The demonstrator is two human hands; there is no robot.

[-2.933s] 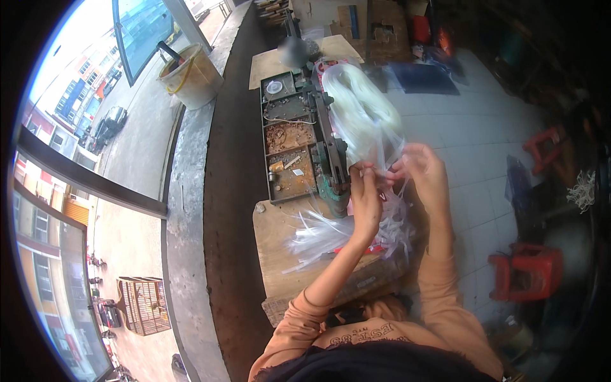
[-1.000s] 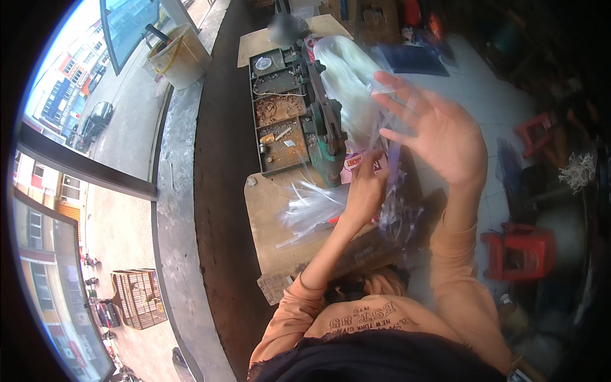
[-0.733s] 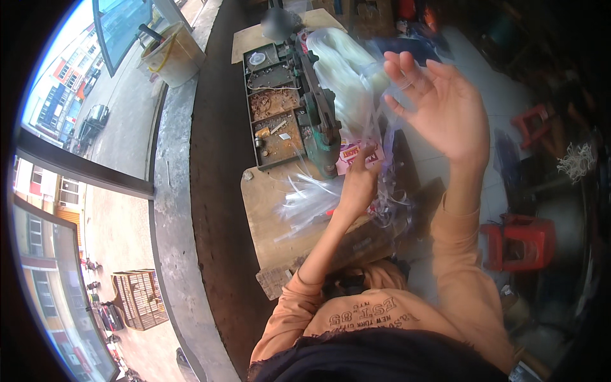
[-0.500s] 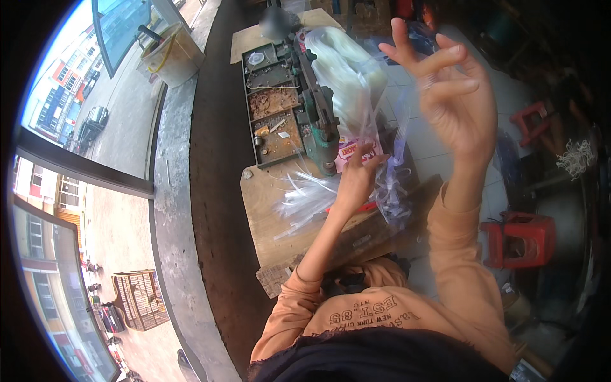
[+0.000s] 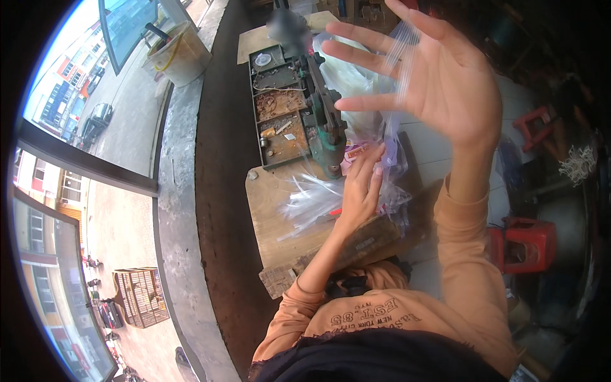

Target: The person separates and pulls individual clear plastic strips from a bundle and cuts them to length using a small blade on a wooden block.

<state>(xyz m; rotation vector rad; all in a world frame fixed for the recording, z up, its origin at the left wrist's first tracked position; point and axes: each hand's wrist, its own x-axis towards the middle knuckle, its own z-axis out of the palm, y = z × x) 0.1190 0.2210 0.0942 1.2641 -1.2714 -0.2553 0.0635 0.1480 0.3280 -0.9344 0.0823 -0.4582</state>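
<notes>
My right hand (image 5: 449,89) is raised above the right side of the bench, palm showing and fingers spread. Clear plastic strands (image 5: 402,60) run across its fingers, slightly blurred. Lower down, my left hand (image 5: 361,191) lies over the bench with its fingers extended and close together. Its fingertips are at a pink and white printed packet (image 5: 353,153) under clear plastic. Loose translucent strips (image 5: 305,200) are strewn beside and partly beneath this hand. Behind the right hand's fingers lies a thick pale bundle of plastic (image 5: 347,73), partly hidden.
A green bench vise (image 5: 328,130) stands left of the packet. Left of it sits a compartment tray (image 5: 259,137) with small parts and debris. A red stool (image 5: 522,245) is on the tiled floor at right. A bucket (image 5: 184,60) stands on the window ledge (image 5: 172,210).
My right hand has turned and spread its fingers wide, shifting slightly left, with strands now across them. The left hand has moved slightly down, its fingers straighter and closer together.
</notes>
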